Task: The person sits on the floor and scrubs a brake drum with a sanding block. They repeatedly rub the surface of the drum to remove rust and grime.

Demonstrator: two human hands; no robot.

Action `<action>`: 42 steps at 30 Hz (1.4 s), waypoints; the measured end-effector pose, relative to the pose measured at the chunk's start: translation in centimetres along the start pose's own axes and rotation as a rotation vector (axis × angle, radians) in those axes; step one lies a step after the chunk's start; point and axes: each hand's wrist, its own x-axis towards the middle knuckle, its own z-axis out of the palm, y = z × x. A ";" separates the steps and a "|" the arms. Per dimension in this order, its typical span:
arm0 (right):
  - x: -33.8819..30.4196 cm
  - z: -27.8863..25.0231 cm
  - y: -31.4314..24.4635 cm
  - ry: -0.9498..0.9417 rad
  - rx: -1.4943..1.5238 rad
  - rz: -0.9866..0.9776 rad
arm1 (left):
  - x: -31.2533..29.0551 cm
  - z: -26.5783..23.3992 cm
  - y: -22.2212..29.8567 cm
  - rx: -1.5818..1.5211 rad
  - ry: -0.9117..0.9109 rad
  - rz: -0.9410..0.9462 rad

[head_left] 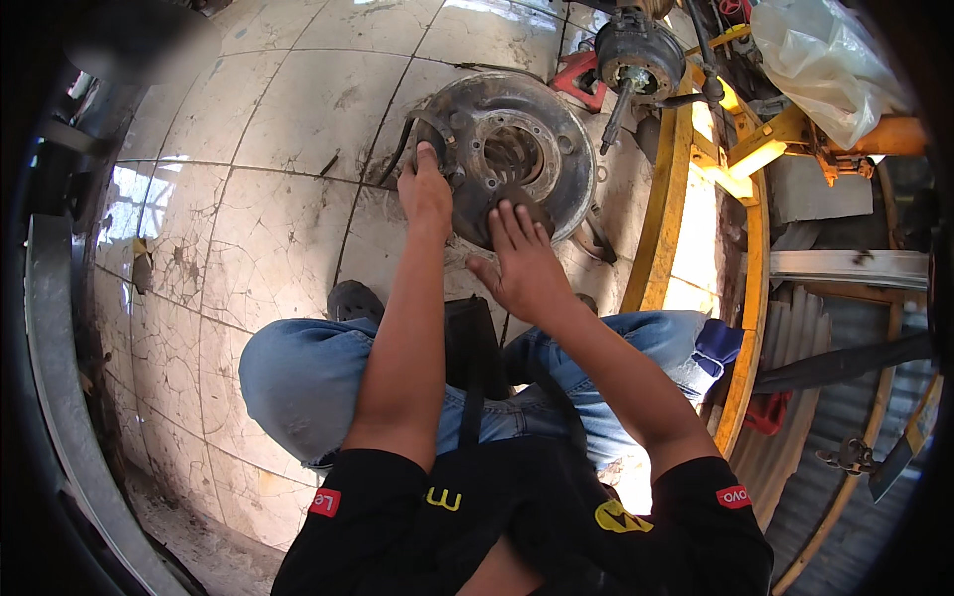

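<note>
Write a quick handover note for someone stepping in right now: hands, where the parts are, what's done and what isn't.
Left hand: fingers pressed on the left rim of the round brake backing plate, by a curved dark part there.
Right hand: flat on the plate's lower edge.
Plate lies on the tiled floor; its centre hole is open.
Wheel hub sits behind it, beside the yellow frame.
Done and left: cannot be told from this view.

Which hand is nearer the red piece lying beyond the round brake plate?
Right. The right hand rests on the brake plate's near edge, below the red piece; the left hand sits farther left on the rim.
</note>
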 end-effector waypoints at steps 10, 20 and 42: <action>-1.5 -0.8 0.3 -0.142 0.046 -0.085 | 0.5 -0.5 -0.8 -0.062 -0.028 -0.006; -1.6 -0.5 0.9 -0.091 0.027 -0.134 | 1.5 -0.6 -1.9 -0.080 -0.039 -0.011; 0.1 0.1 2.4 0.059 0.044 -0.132 | 0.2 -0.2 -0.3 -0.072 -0.047 -0.001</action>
